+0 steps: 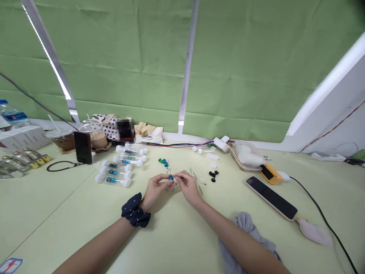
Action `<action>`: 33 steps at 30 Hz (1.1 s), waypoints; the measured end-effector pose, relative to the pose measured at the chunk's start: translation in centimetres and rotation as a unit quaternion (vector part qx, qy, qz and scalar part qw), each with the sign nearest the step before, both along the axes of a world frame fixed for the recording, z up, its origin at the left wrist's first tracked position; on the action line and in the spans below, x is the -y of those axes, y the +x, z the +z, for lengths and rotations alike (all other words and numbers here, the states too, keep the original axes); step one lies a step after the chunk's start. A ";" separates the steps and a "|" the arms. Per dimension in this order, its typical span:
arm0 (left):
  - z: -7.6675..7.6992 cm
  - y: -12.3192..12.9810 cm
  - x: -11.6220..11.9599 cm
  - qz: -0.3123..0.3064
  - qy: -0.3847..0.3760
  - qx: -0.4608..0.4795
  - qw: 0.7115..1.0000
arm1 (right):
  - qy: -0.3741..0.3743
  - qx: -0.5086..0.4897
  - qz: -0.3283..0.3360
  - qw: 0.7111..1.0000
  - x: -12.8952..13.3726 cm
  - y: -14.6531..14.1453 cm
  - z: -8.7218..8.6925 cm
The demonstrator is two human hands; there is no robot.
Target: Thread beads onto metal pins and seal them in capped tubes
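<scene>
Near the middle of the table, my left hand pinches a small blue beaded piece with a thin metal rod pointing up from it. My right hand meets it from the right, its fingers pinched at the side of the piece; what those fingertips hold is too small to make out. Just behind are loose blue beads and green beads. Several thin metal rods lie beside my right hand, with black round pieces further right. Clear tubes with white caps lie to the left, some holding blue pieces.
A grey cloth lies under my right forearm. To the right are a phone, a yellow device and a black cable. Drink cups, an upright dark phone and glass bottles stand or lie at the left.
</scene>
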State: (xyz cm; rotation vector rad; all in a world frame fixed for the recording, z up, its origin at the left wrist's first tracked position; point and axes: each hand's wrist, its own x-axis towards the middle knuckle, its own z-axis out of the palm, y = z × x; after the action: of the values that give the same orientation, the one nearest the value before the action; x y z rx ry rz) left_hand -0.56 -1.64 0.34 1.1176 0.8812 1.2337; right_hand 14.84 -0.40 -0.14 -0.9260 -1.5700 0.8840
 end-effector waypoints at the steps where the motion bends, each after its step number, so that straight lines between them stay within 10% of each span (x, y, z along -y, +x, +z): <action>1: 0.0 0.1 0.0 0.002 0.003 0.000 1.000 | 0.002 0.000 -0.005 1.000 0.0 -0.1 -0.1; 33: -0.6 0.4 0.5 0.098 0.072 -0.105 0.987 | 0.104 0.121 -0.064 0.985 0.4 -0.7 -0.5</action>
State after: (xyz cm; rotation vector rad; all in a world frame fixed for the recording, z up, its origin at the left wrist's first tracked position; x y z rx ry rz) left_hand -0.15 -2.14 -0.30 1.3187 1.0951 1.3765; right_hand 14.09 -0.85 -0.61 -0.9977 -1.7492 0.5199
